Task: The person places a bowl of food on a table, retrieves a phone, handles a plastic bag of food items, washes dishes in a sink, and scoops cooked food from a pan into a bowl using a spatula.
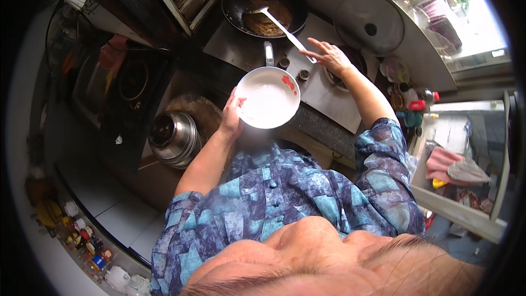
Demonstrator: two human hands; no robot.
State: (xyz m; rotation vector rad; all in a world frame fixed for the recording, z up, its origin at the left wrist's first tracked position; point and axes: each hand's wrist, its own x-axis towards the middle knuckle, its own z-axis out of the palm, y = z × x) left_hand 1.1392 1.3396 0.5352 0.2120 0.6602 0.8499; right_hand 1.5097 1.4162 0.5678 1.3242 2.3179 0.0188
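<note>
My left hand [232,114] grips the rim of a white bowl [268,101] with a red pattern inside its wall. The bowl is tilted toward me in front of my chest and looks empty. My right hand [329,57] is at the handle end of a metal spatula [283,29] with its fingers apart. One fingertip overlaps the handle; whether it touches cannot be told. The spatula's head lies in a dark wok [230,12], over some brownish food [269,25]. The wok's handle [268,53] points toward me, just beyond the bowl.
The wok sits on a steel gas stove [328,107] with two knobs and a second burner. A glass lid [370,12] leans on the wall behind it. Stacked metal bowls [174,138] are at left, beside a dark cooktop [133,78]. Bottles [411,99] crowd the right, near a window.
</note>
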